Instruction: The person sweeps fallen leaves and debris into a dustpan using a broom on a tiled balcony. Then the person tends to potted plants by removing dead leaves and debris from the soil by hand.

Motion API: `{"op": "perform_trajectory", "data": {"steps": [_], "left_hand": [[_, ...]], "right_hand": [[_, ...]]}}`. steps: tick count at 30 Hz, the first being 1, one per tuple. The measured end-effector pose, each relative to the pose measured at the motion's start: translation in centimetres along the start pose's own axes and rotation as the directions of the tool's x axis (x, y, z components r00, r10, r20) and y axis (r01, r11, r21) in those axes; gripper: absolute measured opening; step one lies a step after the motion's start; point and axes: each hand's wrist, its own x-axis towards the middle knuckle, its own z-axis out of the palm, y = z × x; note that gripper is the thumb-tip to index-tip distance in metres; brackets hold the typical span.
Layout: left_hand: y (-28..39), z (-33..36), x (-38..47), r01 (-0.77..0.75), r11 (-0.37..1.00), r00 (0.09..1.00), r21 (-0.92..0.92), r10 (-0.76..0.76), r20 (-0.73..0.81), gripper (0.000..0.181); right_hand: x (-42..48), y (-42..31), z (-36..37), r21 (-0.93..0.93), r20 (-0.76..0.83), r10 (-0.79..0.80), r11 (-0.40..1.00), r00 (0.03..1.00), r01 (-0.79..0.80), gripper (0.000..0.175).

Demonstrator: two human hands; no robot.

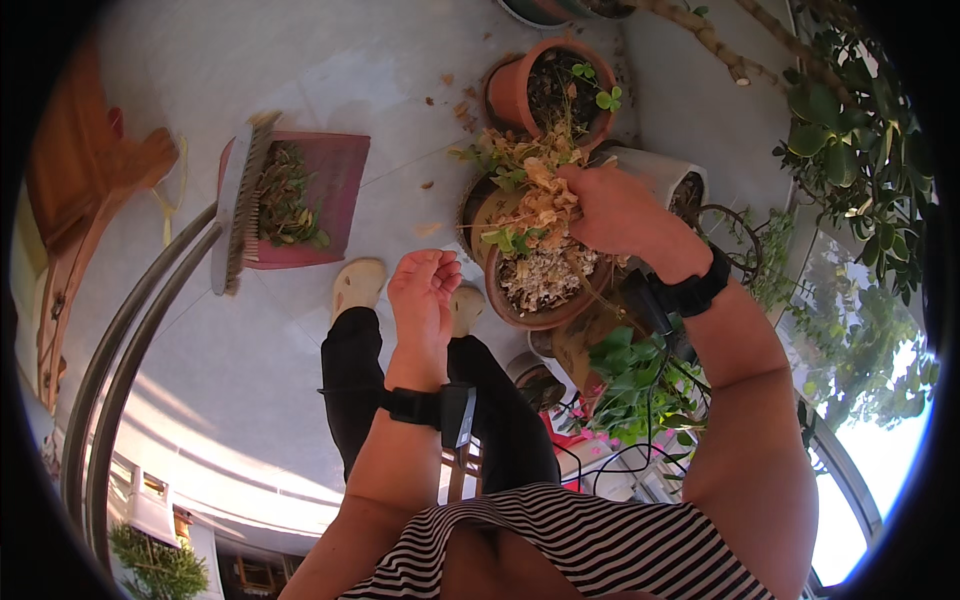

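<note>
My right hand (611, 202) is closed on a clump of dry, tan leaves (546, 191) with some green stems, over the plant pots. Below it is a round pot (517, 319) filled with pale, coarse granules (544, 281); part of its rim is hidden by stems. Just above, a terracotta-coloured pot (510, 90) leans, holding dark soil and a few green leaves. My left hand (426, 277) hovers to the left of the granule-filled pot, palm up with its fingers curled; nothing shows in it.
A red dustpan (337, 202) holding leaf litter lies on the tiled floor, with a broom head (240, 210) across its edge. Wooden furniture (90, 165) stands at the left. A whitish pot (656, 172), leafy plants (630, 375) and black cables (651, 420) are at the right.
</note>
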Motion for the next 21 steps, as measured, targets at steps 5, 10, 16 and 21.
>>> {"op": "perform_trajectory", "data": {"steps": [5,10,16,21], "left_hand": [[0.4,-1.2,-0.4,-0.132,0.991,0.938,0.022,0.132,-0.319,0.014],[2.6,-2.6,-1.3,-0.235,0.967,0.785,0.096,0.247,-0.568,0.028],[5.8,-3.5,-2.1,-0.292,0.928,0.661,0.231,0.370,-0.653,0.048],[6.8,-3.0,-2.4,-0.277,0.936,0.657,0.215,0.348,-0.669,0.050]], "right_hand": [[4.1,-8.5,4.9,0.457,0.022,-0.263,0.861,0.965,0.225,0.029],[13.6,-13.5,10.8,0.964,0.013,-0.125,0.264,0.992,0.020,0.031],[22.1,-18.6,16.7,0.864,0.323,0.163,-0.454,0.932,-0.220,0.030],[22.9,-22.2,19.4,0.834,0.197,0.172,0.488,0.965,-0.257,0.062]]}}
